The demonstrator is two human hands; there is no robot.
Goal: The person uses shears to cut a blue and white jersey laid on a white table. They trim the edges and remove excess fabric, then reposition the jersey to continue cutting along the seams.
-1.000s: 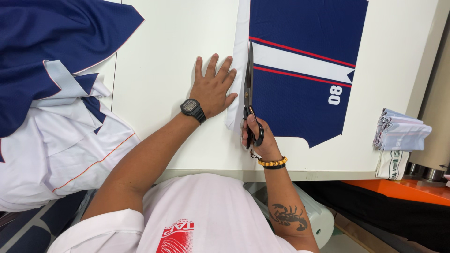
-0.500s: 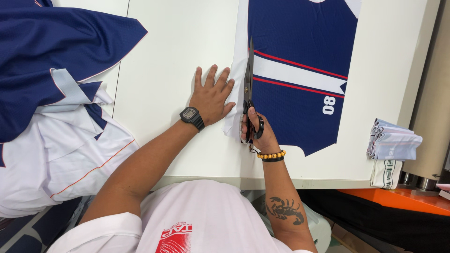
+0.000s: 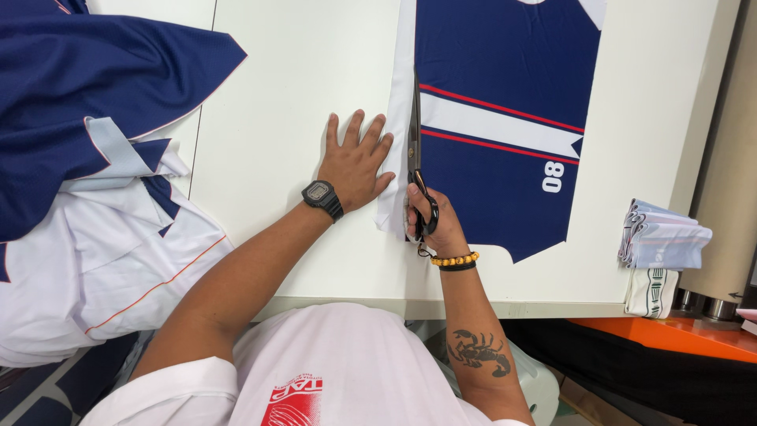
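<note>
My right hand (image 3: 433, 222) grips black-handled scissors (image 3: 415, 150), whose long blades point away from me along the left edge of a navy printed fabric panel (image 3: 505, 102) with a white band and red stripes. My left hand (image 3: 355, 162) lies flat with fingers spread on the white table (image 3: 292, 95), its fingertips and thumb pressing the white fabric margin strip (image 3: 398, 95) just left of the blades. I wear a black wristwatch (image 3: 321, 195) on the left wrist and a beaded bracelet (image 3: 453, 259) on the right.
A heap of navy and white cut fabric pieces (image 3: 87, 181) covers the left side. Folded pale fabric pieces (image 3: 661, 237) sit at the table's right edge. Beyond that edge is a tall beige roll (image 3: 729, 173); below it runs an orange surface (image 3: 670, 335).
The scissors and my right hand have moved a little farther up along the panel's left edge. My left hand stays flat beside the strip.
</note>
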